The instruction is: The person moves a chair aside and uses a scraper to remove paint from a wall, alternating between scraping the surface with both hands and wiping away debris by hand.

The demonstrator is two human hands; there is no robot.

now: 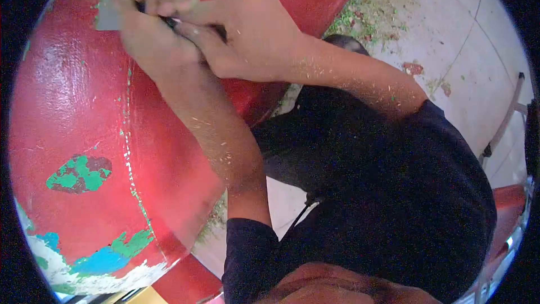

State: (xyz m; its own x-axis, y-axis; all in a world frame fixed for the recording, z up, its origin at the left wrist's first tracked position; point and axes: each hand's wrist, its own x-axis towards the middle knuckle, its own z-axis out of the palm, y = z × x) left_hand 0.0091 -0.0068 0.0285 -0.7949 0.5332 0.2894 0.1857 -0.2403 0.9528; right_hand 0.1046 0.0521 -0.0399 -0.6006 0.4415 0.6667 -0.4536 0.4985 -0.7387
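A scraper with a flat grey blade rests against the red painted surface at the upper left, where green and pale patches show. My left hand is closed around it just behind the blade. Behind it, my right hand grips the dark handle, its fingers curled and touching my left hand. Most of the handle is hidden by my fingers. Small flakes cling to both forearms.
Lower on the red surface are a green patch, a chipped line and blue, green and white areas. Paint flakes lie scattered on the pale tiled floor. A metal frame stands at the right edge.
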